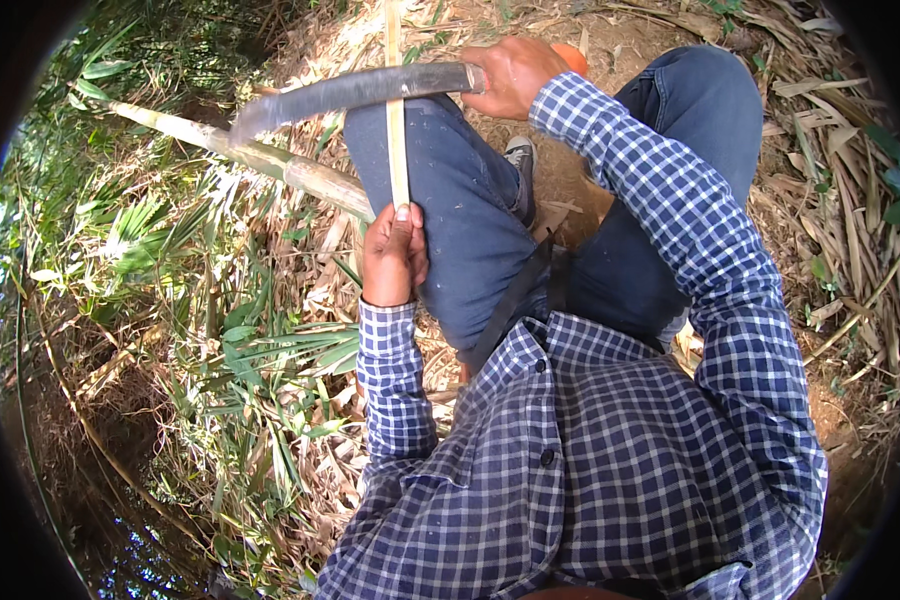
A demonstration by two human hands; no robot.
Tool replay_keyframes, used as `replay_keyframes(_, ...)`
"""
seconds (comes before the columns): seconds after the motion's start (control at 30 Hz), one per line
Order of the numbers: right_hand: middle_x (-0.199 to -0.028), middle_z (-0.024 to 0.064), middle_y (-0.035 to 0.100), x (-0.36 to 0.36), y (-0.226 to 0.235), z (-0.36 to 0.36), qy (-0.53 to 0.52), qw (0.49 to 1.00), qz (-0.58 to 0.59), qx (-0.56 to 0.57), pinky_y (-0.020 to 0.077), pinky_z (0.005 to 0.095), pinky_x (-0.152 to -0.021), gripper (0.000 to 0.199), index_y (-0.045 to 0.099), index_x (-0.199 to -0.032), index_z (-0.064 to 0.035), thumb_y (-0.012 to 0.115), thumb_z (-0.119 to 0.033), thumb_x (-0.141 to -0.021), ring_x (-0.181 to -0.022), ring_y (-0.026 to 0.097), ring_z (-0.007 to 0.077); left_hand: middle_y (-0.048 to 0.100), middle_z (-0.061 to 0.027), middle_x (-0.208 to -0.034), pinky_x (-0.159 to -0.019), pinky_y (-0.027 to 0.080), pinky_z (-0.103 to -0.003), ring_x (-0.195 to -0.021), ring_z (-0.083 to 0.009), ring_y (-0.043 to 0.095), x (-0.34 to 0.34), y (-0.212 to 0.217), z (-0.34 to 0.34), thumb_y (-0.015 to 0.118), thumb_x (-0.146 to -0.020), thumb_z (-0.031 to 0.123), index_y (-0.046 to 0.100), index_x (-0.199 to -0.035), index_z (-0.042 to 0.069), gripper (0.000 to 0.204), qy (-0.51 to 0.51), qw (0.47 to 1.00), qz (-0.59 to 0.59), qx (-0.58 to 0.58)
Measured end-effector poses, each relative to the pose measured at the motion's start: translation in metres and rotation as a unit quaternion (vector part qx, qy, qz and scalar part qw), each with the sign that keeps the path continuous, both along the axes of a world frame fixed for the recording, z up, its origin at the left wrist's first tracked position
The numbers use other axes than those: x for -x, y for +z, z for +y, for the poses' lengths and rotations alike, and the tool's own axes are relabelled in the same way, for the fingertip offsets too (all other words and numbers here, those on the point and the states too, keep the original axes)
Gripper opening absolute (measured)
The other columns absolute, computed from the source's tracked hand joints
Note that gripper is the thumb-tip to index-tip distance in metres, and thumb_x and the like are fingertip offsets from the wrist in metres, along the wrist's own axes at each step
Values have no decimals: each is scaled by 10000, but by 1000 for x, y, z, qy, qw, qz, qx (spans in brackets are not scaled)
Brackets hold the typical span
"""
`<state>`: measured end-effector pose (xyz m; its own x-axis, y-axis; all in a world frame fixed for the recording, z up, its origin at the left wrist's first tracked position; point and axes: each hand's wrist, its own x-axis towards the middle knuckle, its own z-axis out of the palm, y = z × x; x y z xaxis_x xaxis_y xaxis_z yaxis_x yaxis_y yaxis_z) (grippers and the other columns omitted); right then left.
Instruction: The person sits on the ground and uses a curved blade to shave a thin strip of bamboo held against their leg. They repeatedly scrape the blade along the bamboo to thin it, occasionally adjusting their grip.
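My left hand (392,258) pinches the lower end of a thin, pale bamboo strip (398,150), thumb on top, beside my left thigh. From there the strip runs up and away past the top edge of the view. My right hand (515,76) is wrapped round the handle of a machete (365,90), and a bit of orange shows past the fist. Its long dark blade points left, curving down to a tip blurred by motion. The blade crosses over the strip above my left knee; whether the two touch, I cannot tell.
A cut bamboo pole (300,175) slants from the upper left to beside my left leg. Green palm-like leaves (145,235) and undergrowth fill the left side. Dry leaves (820,120) litter the brown soil at right. My shoe (520,153) shows between my bent legs.
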<state>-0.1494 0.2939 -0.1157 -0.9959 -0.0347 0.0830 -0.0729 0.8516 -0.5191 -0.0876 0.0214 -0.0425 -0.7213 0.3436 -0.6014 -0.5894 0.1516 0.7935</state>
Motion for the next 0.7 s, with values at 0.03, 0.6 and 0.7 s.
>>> replay_keyframes(0.03,-669,115,678,4,0,1,11,1000,-3,-16,577,441,-623,357,704,-1055,-137,682,-352,-771,-621,686,296,353,58,-533,-340,242,-202,-368,-32,270,0,1,1,393,-1054,209,502,-880,67,250,4,1000,1,9)
replay_keyframes(0.6,-689,155,691,8,1,9,1,999,-20,-48,590,435,-697,481,688,-1147,-73,687,-382,-779,-661,701,306,327,82,-557,-344,213,-211,-384,-33,241,-2,-1,5,419,-1042,204,508,-909,89,197,-13,999,15,27)
replay_keyframes(0.7,-717,137,701,8,-12,10,-72,997,-31,-19,590,438,-708,478,678,-1162,-87,679,-389,-791,-686,703,307,334,77,-561,-345,222,-209,-386,-35,250,2,5,13,419,-1041,203,511,-912,91,193,-27,997,36,59)
